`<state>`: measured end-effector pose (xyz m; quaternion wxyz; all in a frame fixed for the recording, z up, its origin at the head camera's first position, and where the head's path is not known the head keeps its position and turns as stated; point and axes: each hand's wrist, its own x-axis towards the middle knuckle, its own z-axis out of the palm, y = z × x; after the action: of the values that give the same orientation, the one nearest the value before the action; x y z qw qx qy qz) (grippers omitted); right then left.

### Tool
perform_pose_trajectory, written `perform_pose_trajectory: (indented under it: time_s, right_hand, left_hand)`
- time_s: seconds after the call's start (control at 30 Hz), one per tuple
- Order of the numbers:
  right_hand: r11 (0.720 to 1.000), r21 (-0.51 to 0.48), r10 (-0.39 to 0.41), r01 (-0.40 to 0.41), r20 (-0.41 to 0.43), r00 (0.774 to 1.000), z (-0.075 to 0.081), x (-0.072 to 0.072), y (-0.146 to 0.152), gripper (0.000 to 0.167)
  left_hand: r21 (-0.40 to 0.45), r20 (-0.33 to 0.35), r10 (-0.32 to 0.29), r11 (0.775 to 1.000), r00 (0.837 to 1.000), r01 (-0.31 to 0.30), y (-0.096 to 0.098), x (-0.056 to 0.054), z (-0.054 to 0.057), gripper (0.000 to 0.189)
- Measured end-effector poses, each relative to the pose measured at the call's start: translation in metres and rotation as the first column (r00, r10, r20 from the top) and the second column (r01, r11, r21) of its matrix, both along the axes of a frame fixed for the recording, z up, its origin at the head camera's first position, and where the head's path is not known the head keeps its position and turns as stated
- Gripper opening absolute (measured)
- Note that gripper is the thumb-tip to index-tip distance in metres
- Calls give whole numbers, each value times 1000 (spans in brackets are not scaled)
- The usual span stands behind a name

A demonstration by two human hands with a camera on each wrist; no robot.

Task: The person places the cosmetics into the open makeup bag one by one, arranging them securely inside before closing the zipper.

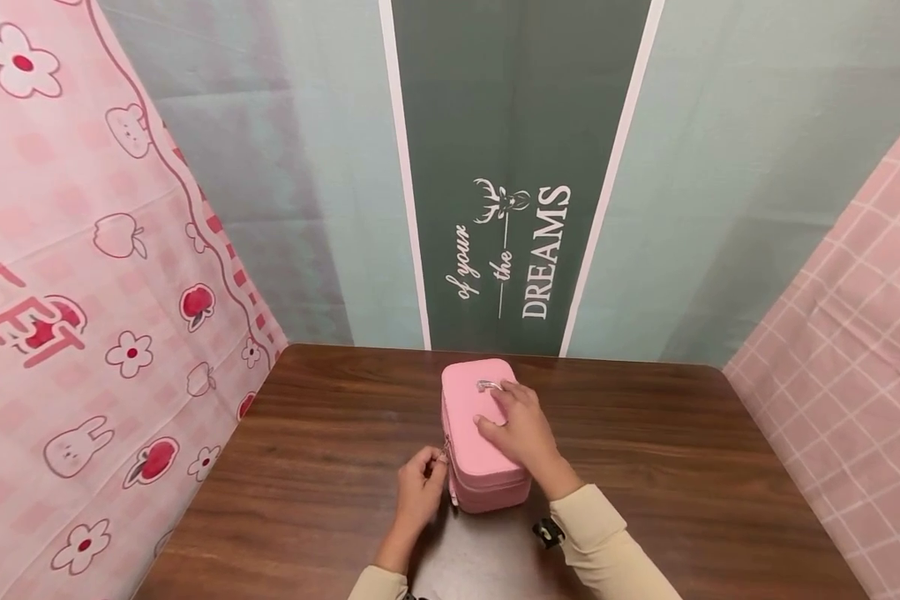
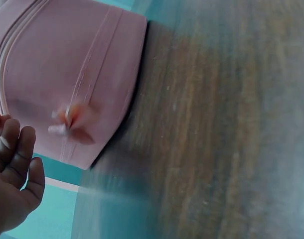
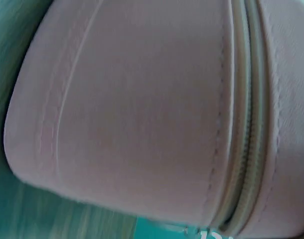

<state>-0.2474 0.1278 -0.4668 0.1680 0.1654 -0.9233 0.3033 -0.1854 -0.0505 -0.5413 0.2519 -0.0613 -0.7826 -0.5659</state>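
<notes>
A pink zippered case [image 1: 480,425] stands on the brown wooden table with its lid down. My left hand [image 1: 420,487] is at the case's left side, pinching the zipper pull [image 1: 444,455] between thumb and finger. On the lid rests my right hand [image 1: 523,425], fingers spread and a fingertip near a small silver metal piece [image 1: 487,385]. In the left wrist view, a blurred charm [image 2: 75,122] hangs against the case wall, below the fingers of the left hand [image 2: 15,169]. The right wrist view shows the case's zipper [image 3: 249,119] running around its wall; the right hand is out of that view.
Bare wood of the table [image 1: 330,433] surrounds the case. Behind the table hangs a green curtain [image 1: 510,100] with white lettering. Pink patterned cloth [image 1: 120,283] closes the left side, pink checked cloth [image 1: 855,333] the right.
</notes>
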Motion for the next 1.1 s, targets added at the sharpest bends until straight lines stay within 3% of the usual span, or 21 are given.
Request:
perform_pose_trajectory:
  time_s: [0.17,0.3,0.4,0.43,0.57,0.7,0.77,0.93,1.1]
  right_hand:
    - [985,-25,-169,169,-20,985,1,11,-17,54]
    - [967,-25,-253,253,7,967,2,18,-25,56]
    - [964,-24,-263,264,21,964,3,19,-27,57]
    - [966,-23,-257,257,24,966,3,19,-27,58]
    - [981,-29,-188,191,88,978,6,18,-21,63]
    - [998,-8,-56,58,157,986,10,16,-10,68]
    - [1000,21,10,-13,157,987,11,14,-2,70]
    - [979,115,167,-170,36,985,10,0,11,67]
    - [927,247,323,-284,-136,937,6,-18,14,57]
  left_hand:
    - [33,19,-10,999,1000,10,-2,7,1,19]
    - [35,2,-7,999,1000,7,-2,18,22,18]
    - [28,2,-5,1000,1000,5,-1,25,39,16]
    - [29,8,0,1000,1000,-1,-1,25,39,15]
    - [21,33,13,1000,999,-14,-4,20,25,14]
    - [23,56,18,1000,998,-19,-9,13,4,15]
    - [32,69,14,999,998,-16,-12,11,-1,16]
    - [56,83,-6,998,997,1,-16,8,-4,16]
    - [48,73,-14,999,997,10,-17,7,-3,17]
